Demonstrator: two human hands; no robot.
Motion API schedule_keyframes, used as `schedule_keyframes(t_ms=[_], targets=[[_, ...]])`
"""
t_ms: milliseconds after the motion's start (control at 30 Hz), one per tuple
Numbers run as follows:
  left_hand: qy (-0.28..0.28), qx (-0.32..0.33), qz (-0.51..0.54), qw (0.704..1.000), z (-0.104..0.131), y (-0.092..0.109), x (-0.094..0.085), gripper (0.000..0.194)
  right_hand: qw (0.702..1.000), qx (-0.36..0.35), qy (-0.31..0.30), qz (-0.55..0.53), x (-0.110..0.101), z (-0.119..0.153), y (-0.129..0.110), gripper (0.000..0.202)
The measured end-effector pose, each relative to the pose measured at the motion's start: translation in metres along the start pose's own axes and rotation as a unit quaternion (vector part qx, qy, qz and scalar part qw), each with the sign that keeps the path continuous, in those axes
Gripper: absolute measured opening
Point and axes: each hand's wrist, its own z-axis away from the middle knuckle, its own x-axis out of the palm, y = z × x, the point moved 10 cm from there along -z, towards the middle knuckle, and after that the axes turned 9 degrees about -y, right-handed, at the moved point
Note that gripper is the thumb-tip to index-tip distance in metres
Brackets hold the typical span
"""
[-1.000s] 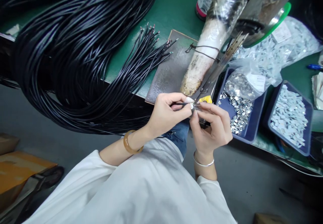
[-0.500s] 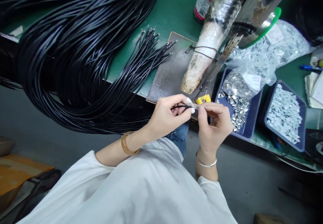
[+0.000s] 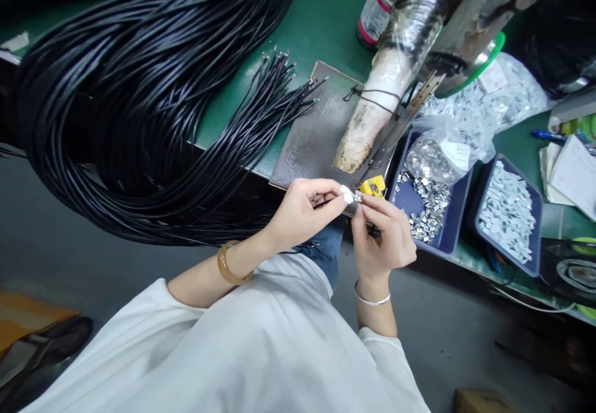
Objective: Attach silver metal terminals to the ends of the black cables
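Note:
My left hand [image 3: 310, 211] is closed in a pinch, with white wrapping on its fingertips. A small silvery metal connector piece [image 3: 357, 198] shows just past those fingertips. From the other side my right hand [image 3: 384, 236] pinches at the same piece, thumb and forefinger close together. Both hands are in front of the bench edge, just below a yellow block [image 3: 372, 186] on the dark plate [image 3: 307, 143]. No black cable can be made out between my left fingers now; they may hide it.
A large bundle of black cables [image 3: 153, 108] hangs over the left bench edge, its stripped ends on the green bench [image 3: 326, 9]. A wrapped duct [image 3: 367, 115] slants over the plate. Right of my hands are a blue bin [image 3: 459, 220] of metal shells and another bin [image 3: 535, 264] of pale pieces.
Both hands have shifted slightly left, still pinched together. The black cable seen in my left fingers earlier no longer shows; the small metal piece is now visible between the fingertips. The view has turned slightly.

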Motion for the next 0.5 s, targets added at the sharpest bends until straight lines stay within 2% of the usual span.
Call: schedule_keyframes(t_ms=[133, 333, 500], targets=[[0.011, -0.001, 0.001, 1.000, -0.002, -0.002, -0.003, 0.008, 1.000, 0.010, -0.012, -0.025, 0.004, 0.001, 0.004, 0.026], [0.076, 0.006, -0.047, 0.996, -0.004, 0.000, -0.010, 0.010, 0.998, 0.041, -0.030, -0.046, 0.008, -0.005, 0.010, 0.022], [0.084, 0.014, -0.082, 0.993, -0.005, 0.003, -0.009, 0.010, 0.995, 0.065, -0.032, -0.063, 0.009, -0.008, 0.015, 0.019]])
